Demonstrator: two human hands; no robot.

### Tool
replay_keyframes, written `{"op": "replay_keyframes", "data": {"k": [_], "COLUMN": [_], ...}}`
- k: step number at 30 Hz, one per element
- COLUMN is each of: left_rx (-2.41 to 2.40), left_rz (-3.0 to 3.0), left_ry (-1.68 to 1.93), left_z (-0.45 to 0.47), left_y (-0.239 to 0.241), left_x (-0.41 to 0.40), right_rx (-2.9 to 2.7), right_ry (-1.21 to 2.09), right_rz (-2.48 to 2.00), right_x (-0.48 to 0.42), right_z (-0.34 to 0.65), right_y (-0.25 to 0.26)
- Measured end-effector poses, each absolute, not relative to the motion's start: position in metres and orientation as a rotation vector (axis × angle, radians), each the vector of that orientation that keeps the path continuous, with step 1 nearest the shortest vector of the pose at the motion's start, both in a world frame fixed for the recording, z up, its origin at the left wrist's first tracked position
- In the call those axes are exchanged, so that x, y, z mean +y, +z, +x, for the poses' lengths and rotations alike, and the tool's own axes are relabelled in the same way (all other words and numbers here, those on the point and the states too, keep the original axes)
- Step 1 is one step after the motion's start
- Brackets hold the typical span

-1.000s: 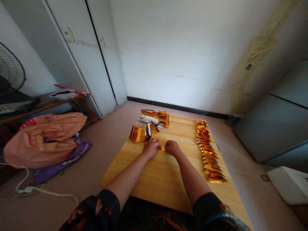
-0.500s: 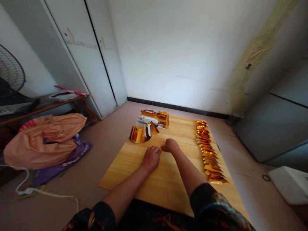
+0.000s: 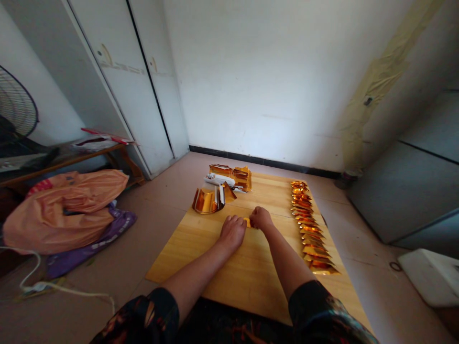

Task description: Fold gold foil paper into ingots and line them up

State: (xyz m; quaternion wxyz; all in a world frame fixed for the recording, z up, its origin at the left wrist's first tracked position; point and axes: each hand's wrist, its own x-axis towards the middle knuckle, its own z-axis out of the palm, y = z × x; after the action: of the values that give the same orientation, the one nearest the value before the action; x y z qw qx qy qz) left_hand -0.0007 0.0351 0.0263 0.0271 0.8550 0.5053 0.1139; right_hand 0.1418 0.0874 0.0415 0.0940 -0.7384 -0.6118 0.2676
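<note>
Close together over the middle of the wooden board (image 3: 215, 258), my left hand (image 3: 233, 231) and my right hand (image 3: 261, 218) both have their fingers closed. A small piece of gold foil paper (image 3: 247, 222) shows between them, gripped at its two ends; most of it is hidden by the fingers. Beyond my left hand stands a curved stack of gold foil sheets (image 3: 206, 200) with white backs. To the right of my right hand runs a long row of folded gold foil pieces (image 3: 311, 229), overlapping one another.
At the board's far edge lie more gold foil sheets (image 3: 243, 177) and a white roll-like item (image 3: 220, 179). An orange bag (image 3: 53, 215) and a purple bag (image 3: 93, 246) are on the left, near a white cable (image 3: 71, 289). A white box (image 3: 430, 274) sits on the right.
Both hands have shifted slightly to the right, the right hand a little more. A bit of gold foil paper now shows between them, where it was mostly covered before.
</note>
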Motion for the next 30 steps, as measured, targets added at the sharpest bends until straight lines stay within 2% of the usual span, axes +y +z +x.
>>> {"op": "replay_keyframes", "data": {"k": [14,21,30], "left_rx": [1.608,1.541,1.594], "left_rz": [2.642,2.582,2.442], "left_ry": [0.100,0.158,0.222], "left_z": [0.016,0.015,0.020], "left_y": [0.038,0.035,0.033], "left_x": [0.042,0.046,0.050], "right_rx": [-1.630,-1.547,-1.564], "right_ry": [0.988,1.090,1.040], "right_rz": [-2.219,-2.197,-2.222], "right_x": [0.085,0.082,0.082], "right_z": [0.145,0.152,0.150], "right_y": [0.041,0.037,0.039]}}
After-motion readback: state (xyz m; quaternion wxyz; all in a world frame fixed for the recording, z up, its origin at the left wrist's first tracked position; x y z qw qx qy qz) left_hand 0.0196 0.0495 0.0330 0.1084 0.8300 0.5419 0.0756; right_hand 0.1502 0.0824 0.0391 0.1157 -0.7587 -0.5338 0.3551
